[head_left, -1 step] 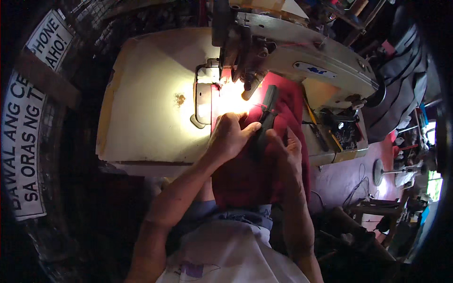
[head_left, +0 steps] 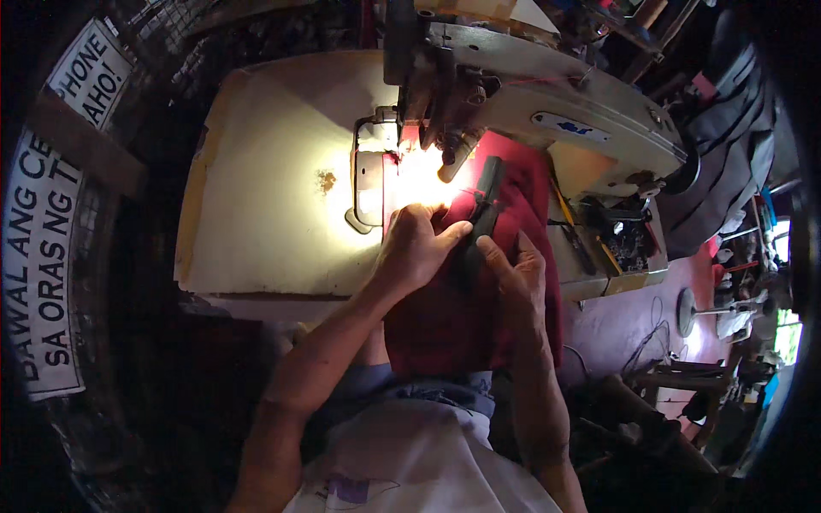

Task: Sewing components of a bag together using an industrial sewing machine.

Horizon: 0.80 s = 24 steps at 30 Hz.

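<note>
Red cloth (head_left: 526, 192) lies under the arm of a sewing machine (head_left: 522, 94) and drapes over the table's front edge toward my lap. On top of it runs a dark strip of material (head_left: 487, 184). Just in front of the brightly lit needle area, my left hand (head_left: 415, 244) is closed on the red cloth, its thumb reaching to the dark strip. To its right, my right hand (head_left: 520, 272) has its thumb against the strip and its fingers bent at the cloth. Glare hides the needle and presser foot.
The pale sewing table (head_left: 265, 197) extends left of the needle. Right of the cloth lie a yellow pencil-like stick (head_left: 562, 205) and a tray of small metal parts (head_left: 629, 231). Grey fabric (head_left: 718, 162) hangs behind the machine. A white sign (head_left: 43, 282) is at the left.
My right hand has shifted slightly, its thumb now more exposed beside the dark strip. The strip has moved a little toward me. My left hand stays in place.
</note>
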{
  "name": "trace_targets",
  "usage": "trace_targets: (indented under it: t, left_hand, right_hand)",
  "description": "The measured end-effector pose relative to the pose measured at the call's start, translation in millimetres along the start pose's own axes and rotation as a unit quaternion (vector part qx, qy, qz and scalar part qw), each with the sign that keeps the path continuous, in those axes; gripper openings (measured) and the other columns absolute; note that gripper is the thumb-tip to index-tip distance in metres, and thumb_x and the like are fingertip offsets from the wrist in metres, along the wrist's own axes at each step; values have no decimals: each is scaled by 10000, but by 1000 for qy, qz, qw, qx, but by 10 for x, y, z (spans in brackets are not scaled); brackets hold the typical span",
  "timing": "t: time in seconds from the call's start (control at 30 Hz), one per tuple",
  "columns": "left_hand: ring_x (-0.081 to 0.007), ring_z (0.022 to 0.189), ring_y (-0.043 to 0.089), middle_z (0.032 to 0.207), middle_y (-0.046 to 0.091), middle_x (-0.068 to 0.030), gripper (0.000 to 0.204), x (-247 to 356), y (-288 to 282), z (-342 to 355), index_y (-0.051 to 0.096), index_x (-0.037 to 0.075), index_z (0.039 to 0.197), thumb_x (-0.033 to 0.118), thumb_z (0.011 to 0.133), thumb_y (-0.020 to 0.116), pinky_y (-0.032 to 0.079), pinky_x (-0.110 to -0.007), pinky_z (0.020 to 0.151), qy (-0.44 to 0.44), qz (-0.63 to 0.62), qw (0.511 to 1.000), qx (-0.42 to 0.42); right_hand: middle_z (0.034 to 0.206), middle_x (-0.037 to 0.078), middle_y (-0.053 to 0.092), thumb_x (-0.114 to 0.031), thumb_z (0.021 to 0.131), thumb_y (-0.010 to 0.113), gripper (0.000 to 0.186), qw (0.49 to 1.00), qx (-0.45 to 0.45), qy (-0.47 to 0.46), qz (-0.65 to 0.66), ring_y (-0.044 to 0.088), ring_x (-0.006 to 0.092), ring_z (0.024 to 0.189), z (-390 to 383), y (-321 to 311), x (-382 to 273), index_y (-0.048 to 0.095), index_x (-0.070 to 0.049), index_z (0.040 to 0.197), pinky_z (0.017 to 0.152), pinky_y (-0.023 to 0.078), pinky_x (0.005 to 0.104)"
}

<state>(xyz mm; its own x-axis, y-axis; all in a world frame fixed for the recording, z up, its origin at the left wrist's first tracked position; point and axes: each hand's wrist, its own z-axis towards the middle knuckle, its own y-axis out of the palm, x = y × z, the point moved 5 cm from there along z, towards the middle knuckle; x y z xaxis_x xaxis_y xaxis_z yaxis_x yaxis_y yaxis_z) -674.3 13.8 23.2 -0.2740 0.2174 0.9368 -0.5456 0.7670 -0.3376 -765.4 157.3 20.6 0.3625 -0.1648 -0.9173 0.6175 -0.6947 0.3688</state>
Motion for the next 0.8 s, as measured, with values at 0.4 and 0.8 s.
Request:
trace_targets:
  t: [0.4, 0.8]
  left_hand:
    - [-128, 767, 636, 859, 661, -64, 380, -7, 12, -22, 525, -20, 1094, 58, 821, 776, 520, -270, 686, 64, -118, 987, 84]
    - [-175, 977, 634, 997, 618, -96, 418, 243, 58, -210, 461, 44, 1133, -31, 824, 732, 508, -306, 883, 62, -142, 988, 3]
  right_hand:
    - [1019, 68, 714, -58, 849, 735, 341, 989, 36, -20, -145, 658, 141, 857, -47, 97, -77, 653, -17, 1177, 801, 534, 297]
    - [1550, 163, 380, -185, 834, 748, 406, 734, -73, -334, -586, 256, 398, 1480, 176, 234, -883, 671, -88, 1221, 1177, 282, 521]
